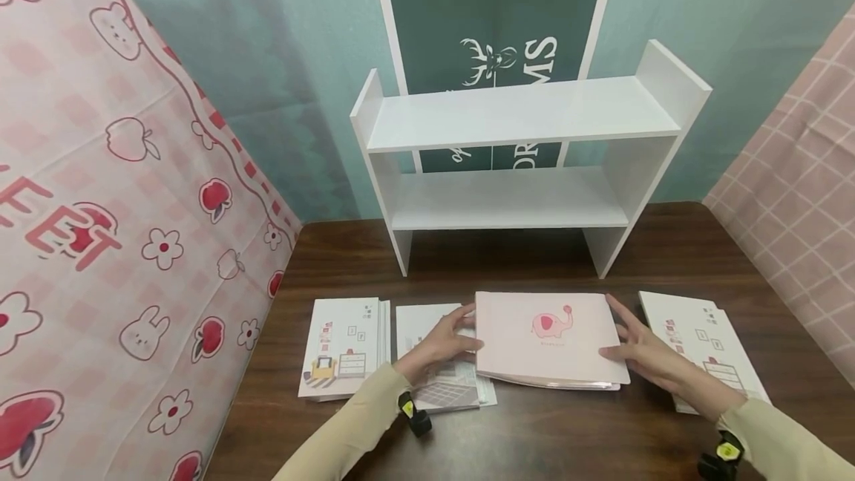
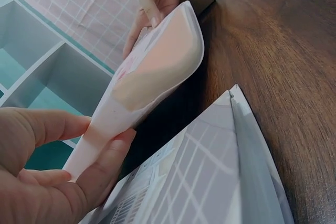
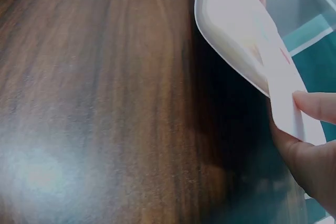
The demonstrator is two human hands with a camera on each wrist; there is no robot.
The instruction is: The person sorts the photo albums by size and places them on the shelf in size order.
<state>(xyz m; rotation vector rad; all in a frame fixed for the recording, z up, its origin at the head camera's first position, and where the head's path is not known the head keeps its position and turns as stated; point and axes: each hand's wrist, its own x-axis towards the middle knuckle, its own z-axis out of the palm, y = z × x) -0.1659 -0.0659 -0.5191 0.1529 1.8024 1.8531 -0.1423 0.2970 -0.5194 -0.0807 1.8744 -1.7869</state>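
A pink folder (image 1: 551,336) with a red elephant print is held over the dark table, raised off it in both wrist views. My left hand (image 1: 446,344) pinches its left edge between thumb and fingers. At the opposite edge, my right hand (image 1: 651,355) grips it, thumb on the near side. Along the near edge, the folder's lower layers (image 2: 168,66) bulge and curve. Just under my left hand and wrist lies a white book (image 1: 449,388) with a room drawing, partly covered by the folder and hand. Another white book (image 1: 711,347) lies beneath my right forearm.
A white two-tier shelf (image 1: 514,199) stands at the back of the wooden table (image 1: 521,440). White books (image 1: 344,347) with furniture drawings lie at the left. Patterned pink cloth (image 1: 167,243) hangs at the left, checked pink cloth (image 1: 795,191) at the right.
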